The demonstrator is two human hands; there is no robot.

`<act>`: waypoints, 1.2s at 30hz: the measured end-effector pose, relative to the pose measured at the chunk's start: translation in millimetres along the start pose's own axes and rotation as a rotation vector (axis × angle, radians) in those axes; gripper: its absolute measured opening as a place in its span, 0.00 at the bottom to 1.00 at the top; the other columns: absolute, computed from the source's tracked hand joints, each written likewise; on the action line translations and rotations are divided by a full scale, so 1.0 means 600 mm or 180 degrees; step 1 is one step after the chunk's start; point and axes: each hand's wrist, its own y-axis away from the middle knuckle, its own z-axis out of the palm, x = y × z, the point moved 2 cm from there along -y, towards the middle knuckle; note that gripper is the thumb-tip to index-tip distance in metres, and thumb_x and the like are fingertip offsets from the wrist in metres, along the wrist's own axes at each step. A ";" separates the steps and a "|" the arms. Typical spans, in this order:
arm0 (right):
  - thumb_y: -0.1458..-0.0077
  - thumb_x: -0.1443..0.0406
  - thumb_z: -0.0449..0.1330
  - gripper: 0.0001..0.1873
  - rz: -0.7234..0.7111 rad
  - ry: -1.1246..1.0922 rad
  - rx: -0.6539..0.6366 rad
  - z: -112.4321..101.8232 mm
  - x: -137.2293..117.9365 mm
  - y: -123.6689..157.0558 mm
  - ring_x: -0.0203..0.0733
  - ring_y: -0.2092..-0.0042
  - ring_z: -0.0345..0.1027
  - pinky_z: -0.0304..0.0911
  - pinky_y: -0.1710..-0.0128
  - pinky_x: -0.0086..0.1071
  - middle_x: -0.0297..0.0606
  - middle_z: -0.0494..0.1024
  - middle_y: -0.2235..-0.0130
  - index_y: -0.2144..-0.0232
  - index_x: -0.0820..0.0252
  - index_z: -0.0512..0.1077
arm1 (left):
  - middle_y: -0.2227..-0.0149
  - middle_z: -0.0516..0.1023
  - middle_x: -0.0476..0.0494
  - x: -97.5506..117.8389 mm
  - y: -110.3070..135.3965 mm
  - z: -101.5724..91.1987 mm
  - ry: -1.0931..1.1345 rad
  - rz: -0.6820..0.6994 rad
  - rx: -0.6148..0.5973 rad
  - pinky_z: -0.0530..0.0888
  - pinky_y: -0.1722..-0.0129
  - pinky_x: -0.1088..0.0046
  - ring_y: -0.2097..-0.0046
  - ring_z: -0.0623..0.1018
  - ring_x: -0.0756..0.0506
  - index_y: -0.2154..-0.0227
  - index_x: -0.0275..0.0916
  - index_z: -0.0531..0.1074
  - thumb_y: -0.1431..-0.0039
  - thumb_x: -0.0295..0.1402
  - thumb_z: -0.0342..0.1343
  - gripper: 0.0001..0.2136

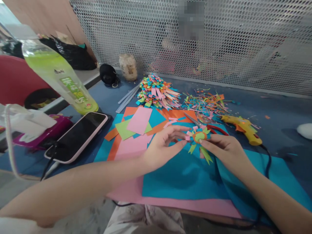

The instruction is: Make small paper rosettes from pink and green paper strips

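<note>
Between my two hands is a small paper flower (200, 136) with a green centre, an orange ring, curled pink and blue petals, and green pointed tails hanging below. My right hand (224, 148) pinches it from the right, thumb on the front. From the other side, my left hand (168, 144) closes thumb and fingers at its pink petals. Just behind the flower lie scissors with red handles (216, 130). Underneath are sheets of blue paper (180, 178) and pink paper (129, 172), with smaller green (122, 130) and pink pieces (140, 120) on top.
A pile of fringed paper flowers (158, 92) stands behind the sheets, next to paper scraps (204, 104). A yellow glue gun (241, 128) lies right, its cord running forward. At left are a phone (78, 138) and a drink bottle (58, 71). Perforated metal panel (146, 29) backs the table.
</note>
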 end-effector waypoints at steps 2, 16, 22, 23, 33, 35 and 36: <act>0.54 0.53 0.61 0.16 0.0074 -0.0034 -0.0008 0.002 -0.001 -0.001 0.33 0.80 0.65 0.62 0.80 0.27 0.35 0.75 0.81 0.79 0.61 0.73 | 0.61 0.75 0.44 0.000 0.001 -0.001 -0.0023 0.0020 -0.0005 0.70 0.59 0.73 0.58 0.74 0.49 0.58 0.38 0.69 0.48 0.27 0.57 0.12; 0.52 0.54 0.60 0.16 0.0045 0.0078 -0.0076 -0.003 0.015 0.001 0.33 0.78 0.64 0.60 0.78 0.26 0.34 0.73 0.79 0.77 0.61 0.73 | 0.59 0.75 0.43 -0.001 0.003 0.001 -0.0304 -0.0056 -0.0249 0.67 0.60 0.73 0.56 0.74 0.47 0.52 0.39 0.64 0.48 0.27 0.57 0.19; 0.49 0.56 0.58 0.14 -0.0146 0.0264 -0.0360 0.001 0.013 0.005 0.33 0.79 0.62 0.58 0.80 0.26 0.32 0.70 0.80 0.77 0.61 0.72 | 0.52 0.71 0.40 0.004 0.006 0.001 0.0078 0.0059 -0.0288 0.68 0.57 0.69 0.49 0.71 0.44 0.47 0.43 0.59 0.47 0.27 0.56 0.24; 0.48 0.57 0.57 0.14 -0.0153 0.0325 -0.0432 0.002 0.012 0.005 0.32 0.80 0.62 0.58 0.81 0.26 0.32 0.69 0.81 0.77 0.61 0.72 | 0.52 0.72 0.40 0.006 0.006 0.001 0.0117 0.0081 -0.0285 0.68 0.58 0.69 0.49 0.71 0.44 0.47 0.43 0.60 0.47 0.27 0.56 0.23; 0.47 0.60 0.55 0.12 -0.0309 0.0691 -0.0881 0.010 0.004 0.010 0.31 0.79 0.61 0.55 0.81 0.25 0.31 0.70 0.81 0.76 0.61 0.73 | 0.67 0.76 0.46 0.005 0.001 0.001 0.0178 0.0043 0.0045 0.72 0.59 0.72 0.59 0.76 0.48 0.54 0.38 0.64 0.45 0.29 0.55 0.15; 0.46 0.60 0.54 0.13 -0.0369 0.0781 -0.0943 0.010 0.003 0.010 0.31 0.80 0.59 0.54 0.82 0.25 0.31 0.70 0.81 0.76 0.61 0.72 | 0.68 0.76 0.47 0.003 0.000 0.000 0.0164 0.0014 0.0047 0.72 0.60 0.73 0.60 0.77 0.49 0.55 0.39 0.65 0.46 0.29 0.56 0.15; 0.46 0.60 0.54 0.13 -0.0395 0.0823 -0.0945 0.009 0.003 0.010 0.31 0.80 0.59 0.53 0.82 0.25 0.31 0.69 0.81 0.77 0.61 0.72 | 0.68 0.76 0.47 0.002 -0.001 0.000 0.0156 0.0007 0.0054 0.72 0.60 0.73 0.61 0.77 0.49 0.55 0.39 0.65 0.46 0.29 0.57 0.15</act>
